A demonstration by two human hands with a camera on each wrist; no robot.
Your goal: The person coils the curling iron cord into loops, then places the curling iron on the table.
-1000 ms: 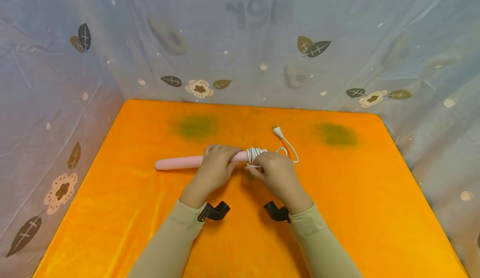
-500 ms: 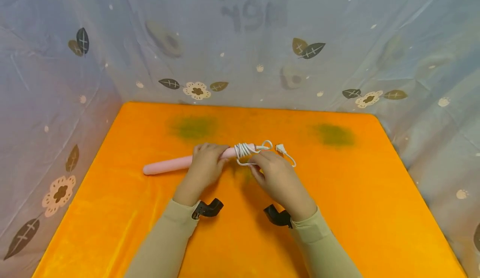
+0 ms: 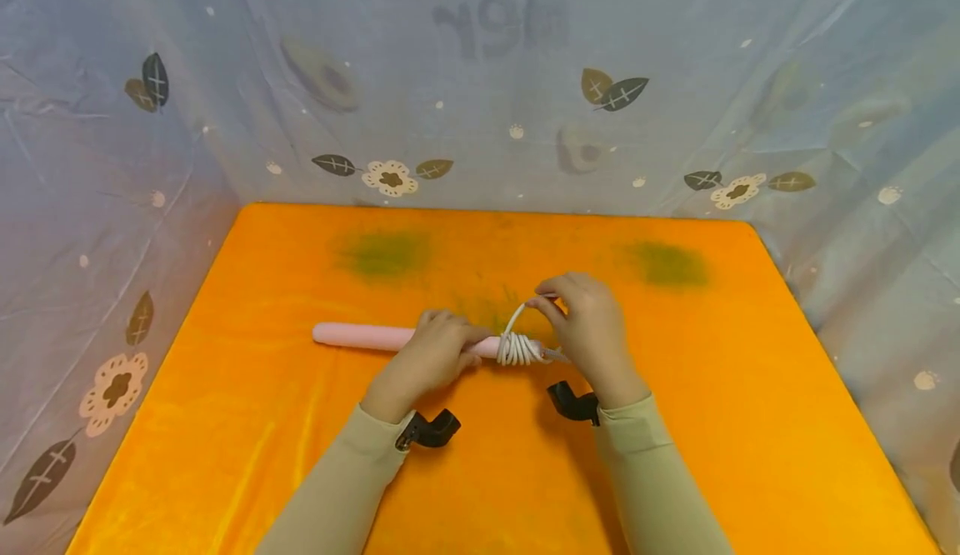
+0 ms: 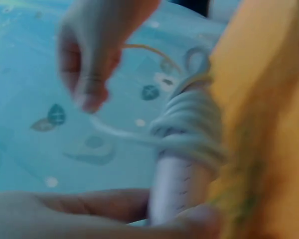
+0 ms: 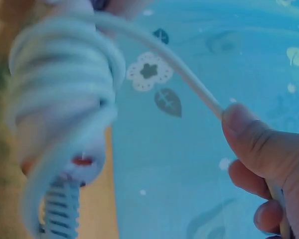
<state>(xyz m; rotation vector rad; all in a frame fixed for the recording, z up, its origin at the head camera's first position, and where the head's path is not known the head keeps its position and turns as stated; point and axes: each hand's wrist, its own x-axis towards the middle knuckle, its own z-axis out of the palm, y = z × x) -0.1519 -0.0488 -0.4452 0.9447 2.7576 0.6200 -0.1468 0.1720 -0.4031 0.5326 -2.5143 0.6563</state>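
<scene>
Pink wand (image 3: 363, 337), long axis left-to-right across orange table (image 3: 720, 422).
Your left hand (image 3: 431, 355) grips it beside the coil (image 3: 517, 349); your right hand (image 3: 592, 334), nearer its cord end (image 5: 89, 170), pinches the white cord (image 5: 189, 78).

Smooth plastic wand (image 3: 362, 337), matt cord (image 3: 516, 349), velvety cloth (image 3: 480, 472)

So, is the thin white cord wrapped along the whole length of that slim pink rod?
No, the white cord coils round only one end, and the pink rod is bare at the other.
</scene>
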